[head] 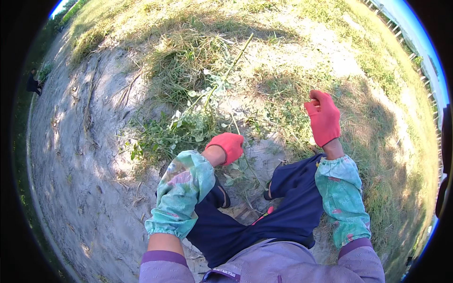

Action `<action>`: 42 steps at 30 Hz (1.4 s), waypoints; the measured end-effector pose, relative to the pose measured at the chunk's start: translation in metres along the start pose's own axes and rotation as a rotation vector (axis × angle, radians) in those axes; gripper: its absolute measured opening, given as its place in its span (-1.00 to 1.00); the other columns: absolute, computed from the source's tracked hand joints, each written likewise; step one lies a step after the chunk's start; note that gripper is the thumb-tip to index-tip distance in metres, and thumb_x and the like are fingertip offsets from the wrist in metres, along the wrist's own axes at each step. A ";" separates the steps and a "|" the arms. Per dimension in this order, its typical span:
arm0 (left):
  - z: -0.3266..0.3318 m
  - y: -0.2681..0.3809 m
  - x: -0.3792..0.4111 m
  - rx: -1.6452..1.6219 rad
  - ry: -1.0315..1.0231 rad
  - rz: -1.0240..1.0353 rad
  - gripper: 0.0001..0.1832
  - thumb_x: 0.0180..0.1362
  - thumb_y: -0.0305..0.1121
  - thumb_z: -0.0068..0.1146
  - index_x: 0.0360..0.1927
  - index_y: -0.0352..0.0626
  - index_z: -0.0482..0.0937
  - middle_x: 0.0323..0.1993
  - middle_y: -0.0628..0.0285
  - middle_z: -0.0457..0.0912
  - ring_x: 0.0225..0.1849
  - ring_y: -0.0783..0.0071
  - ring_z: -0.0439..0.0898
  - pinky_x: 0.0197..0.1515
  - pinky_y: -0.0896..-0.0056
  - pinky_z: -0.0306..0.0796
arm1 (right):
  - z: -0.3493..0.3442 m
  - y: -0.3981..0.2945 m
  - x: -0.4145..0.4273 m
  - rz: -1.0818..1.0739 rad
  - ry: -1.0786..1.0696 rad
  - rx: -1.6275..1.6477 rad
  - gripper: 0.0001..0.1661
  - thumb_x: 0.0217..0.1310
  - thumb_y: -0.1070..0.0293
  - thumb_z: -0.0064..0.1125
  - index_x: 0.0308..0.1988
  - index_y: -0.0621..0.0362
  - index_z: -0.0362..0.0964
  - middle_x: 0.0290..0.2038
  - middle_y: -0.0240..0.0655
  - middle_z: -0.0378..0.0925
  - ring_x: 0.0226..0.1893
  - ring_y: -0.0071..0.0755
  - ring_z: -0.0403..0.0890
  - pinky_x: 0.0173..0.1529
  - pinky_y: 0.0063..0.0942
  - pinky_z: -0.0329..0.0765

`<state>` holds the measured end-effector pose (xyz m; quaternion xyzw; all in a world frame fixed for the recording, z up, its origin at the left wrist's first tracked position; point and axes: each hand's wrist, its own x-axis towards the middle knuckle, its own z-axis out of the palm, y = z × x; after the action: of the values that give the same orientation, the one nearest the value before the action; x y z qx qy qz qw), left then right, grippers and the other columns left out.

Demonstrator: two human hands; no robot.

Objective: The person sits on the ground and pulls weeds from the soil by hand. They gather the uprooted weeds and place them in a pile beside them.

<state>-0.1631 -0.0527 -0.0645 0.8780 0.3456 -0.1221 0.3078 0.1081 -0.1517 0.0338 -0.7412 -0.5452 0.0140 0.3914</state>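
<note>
My left hand (228, 146), in a red glove, is closed around a thin green plant stem (252, 170) that runs out above and below the fist. Leafy cut weeds (184, 123) lie on the ground just beyond that hand. A thicker green stalk (238, 60) slants up and away from the leaves. My right hand (324, 118), also red-gloved, is raised over the grass at the right. Its fingers are loosely curled, with a gap beside the thumb, and nothing shows in it. Between my legs lies a pink and red object (263, 215), partly hidden by my trousers.
A heap of dry cut grass (184, 67) stands ahead. Bare pale soil (85, 169) with dry stalks spreads at the left. Low grass (385, 169) covers the right side. A person (33, 83) in dark clothes is at the far left. Posts (412, 56) line the right edge.
</note>
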 end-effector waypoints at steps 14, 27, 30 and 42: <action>0.044 0.021 0.002 0.228 -0.356 0.257 -0.71 0.02 -0.40 0.08 -0.18 -0.22 0.67 -0.23 -0.09 0.71 -0.12 -0.12 0.69 -0.12 -0.01 0.56 | 0.049 -0.151 0.068 -0.928 -0.273 -0.398 -0.51 -0.01 0.23 0.43 -0.07 0.17 0.50 -0.09 -0.17 0.58 0.01 -0.04 0.57 0.17 -0.11 0.44; 0.068 0.026 0.008 0.367 -0.576 0.310 -0.73 -0.28 -0.47 0.38 -0.37 -0.20 0.76 -0.33 0.02 0.75 -0.26 0.10 0.75 -0.32 0.07 0.60 | 0.036 0.025 0.037 -0.202 -0.945 -0.853 -0.63 0.18 0.09 0.31 -0.19 0.16 0.55 -0.16 -0.02 0.63 -0.11 0.14 0.64 -0.03 -0.04 0.57; 0.051 0.030 -0.005 0.278 -0.526 0.315 -0.77 -0.09 -0.38 0.24 -0.33 -0.24 0.70 -0.34 -0.07 0.72 -0.23 -0.11 0.72 -0.29 -0.03 0.55 | 0.020 0.046 0.022 -0.179 -0.828 -0.782 -0.69 0.20 0.15 0.28 -0.22 0.15 0.53 -0.20 -0.02 0.62 -0.14 0.16 0.63 -0.08 0.00 0.54; 0.036 0.010 0.011 0.258 -0.116 0.159 -0.74 0.18 -0.31 0.11 -0.09 -0.16 0.62 -0.20 -0.14 0.69 -0.11 -0.15 0.67 -0.09 -0.07 0.54 | -0.166 0.093 0.053 0.123 -0.120 -0.598 -0.60 0.13 0.14 0.33 -0.22 0.26 0.49 -0.35 0.03 0.60 -0.33 0.11 0.59 -0.19 -0.13 0.49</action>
<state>-0.1488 -0.0751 -0.0930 0.9264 0.2381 -0.1913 0.2204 0.2785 -0.2109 0.1148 -0.8530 -0.5014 -0.0796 0.1213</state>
